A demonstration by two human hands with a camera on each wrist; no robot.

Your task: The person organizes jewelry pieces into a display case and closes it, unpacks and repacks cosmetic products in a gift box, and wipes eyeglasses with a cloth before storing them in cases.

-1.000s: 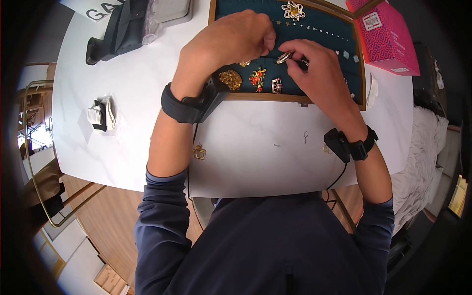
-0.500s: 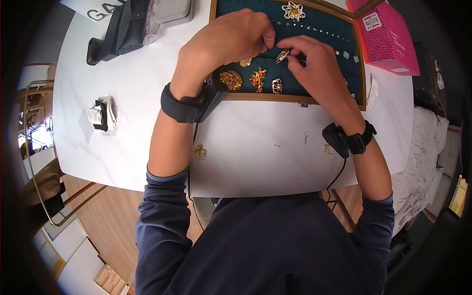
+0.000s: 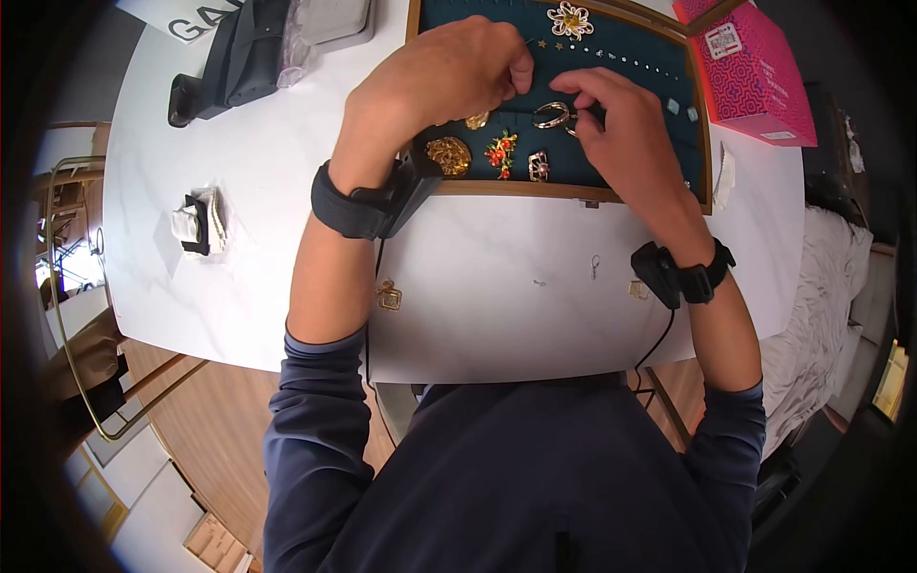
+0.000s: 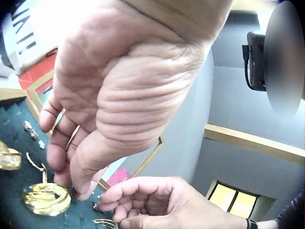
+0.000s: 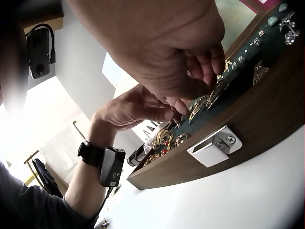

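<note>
Below the thumb of my right hand (image 3: 629, 129), a hoop earring (image 3: 551, 116) stands out of the dark green lining of a wooden jewelry case (image 3: 506, 189). A second hoop (image 5: 218, 93) shows beside it in the right wrist view, right at the fingertips. Thumb and forefinger are spread apart. My left hand (image 3: 457, 72) hangs over the case's left half, fingers loosely curled, thumb tip low over the lining. Near it in the left wrist view sits a broad gold ring-like piece (image 4: 46, 199). A red-flowered brooch (image 3: 501, 153) and a round gold brooch (image 3: 448, 155) lie along the front.
A flower brooch (image 3: 570, 20) and a row of small studs (image 3: 625, 61) fill the back of the case. A pink box (image 3: 755, 81) stands at its right. Gold square earrings (image 3: 389, 296) lie on the white table (image 3: 478, 334). A black case (image 3: 250, 57) stands back left.
My right fingers have drawn back from the hoop earring and spread apart. The hoop, pinched before, now stands in the lining. The left hand has barely moved.
</note>
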